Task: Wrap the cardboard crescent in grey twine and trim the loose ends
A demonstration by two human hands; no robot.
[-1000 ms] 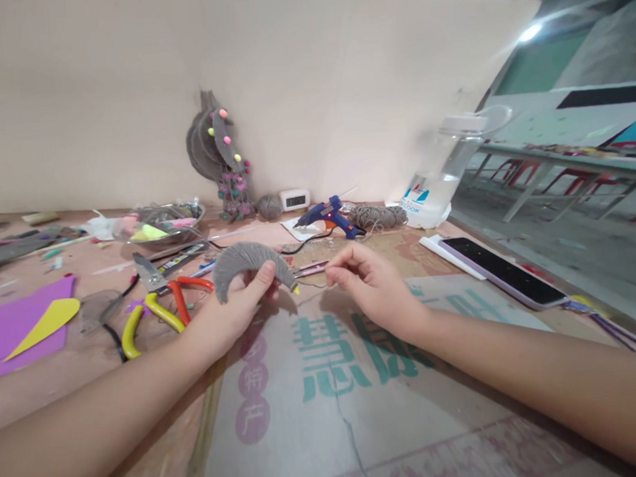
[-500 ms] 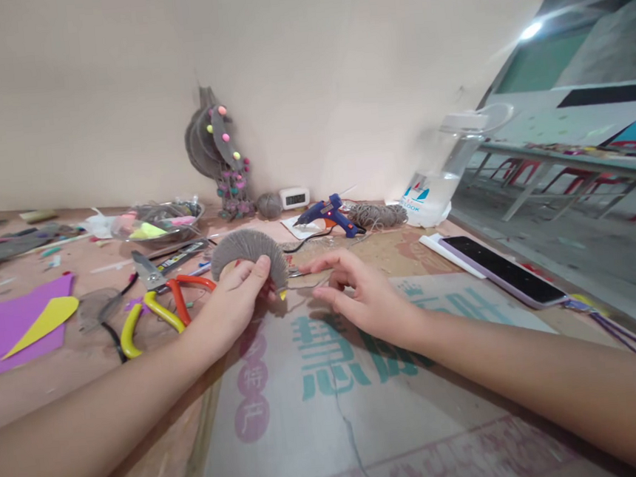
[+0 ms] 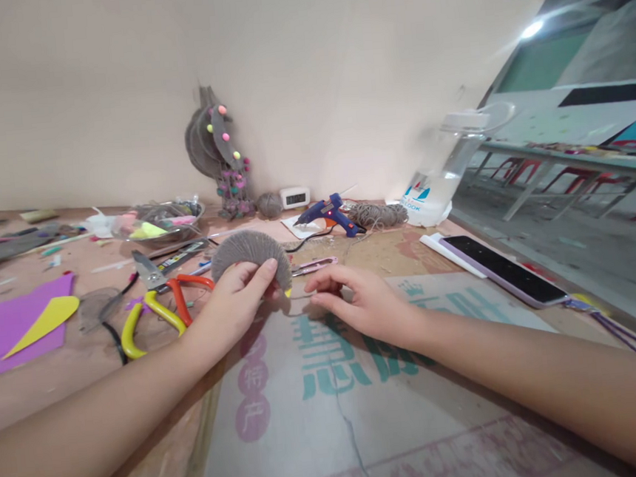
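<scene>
My left hand (image 3: 248,293) grips a grey yarn-wrapped disc (image 3: 249,250) by its near edge, thumb on top. A small yellow bit shows at the disc's lower right. To the right, my right hand (image 3: 350,295) hovers over the printed board (image 3: 292,448) with its fingers curled and the thumb close to the index finger. A thin grey strand (image 3: 299,296) runs from the disc to those fingertips. Small pink-handled snips (image 3: 320,262) lie just beyond the right hand.
Yellow-and-orange-handled scissors (image 3: 160,312) lie left of the disc. Behind are a blue glue gun (image 3: 330,214), a yarn bundle (image 3: 380,214) and a small clock (image 3: 295,197). A phone (image 3: 504,270) and a clear bottle (image 3: 440,172) stand to the right; purple sheets (image 3: 24,316) lie left.
My right hand has shifted slightly left, toward the disc, and the snips behind it show more. The disc has turned slightly in my left hand and moved a little right.
</scene>
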